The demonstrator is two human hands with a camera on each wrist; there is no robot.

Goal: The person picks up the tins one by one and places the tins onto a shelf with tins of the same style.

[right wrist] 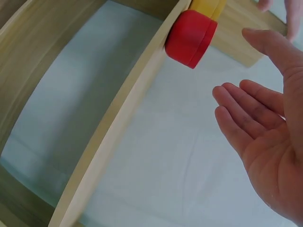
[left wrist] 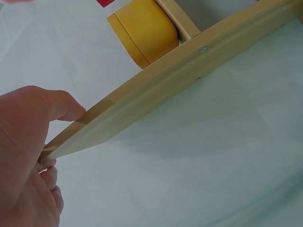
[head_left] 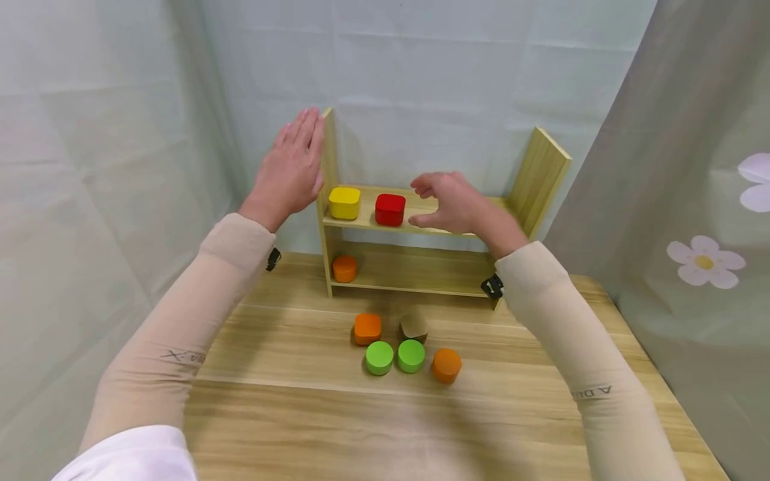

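The left hand (head_left: 291,170) lies flat, fingers straight, against the outer face of the wooden shelf (head_left: 415,230) at its left upright (the left wrist view shows thumb and fingers either side of the board's edge). On the upper board sit a yellow block (head_left: 345,202) and a red block (head_left: 390,209). Just right of the red block hovers the right hand (head_left: 454,204), fingers loosely spread, holding nothing; its sleeve hides part of the board.

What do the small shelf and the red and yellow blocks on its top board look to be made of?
Shelf: pale wood or wood-look board with a matte finish; straight grain lines and a screw head in its side panel show.
Red block and yellow block: smooth, evenly coloured, with a slight sheen; probably painted wood, possibly plastic, since no grain shows.
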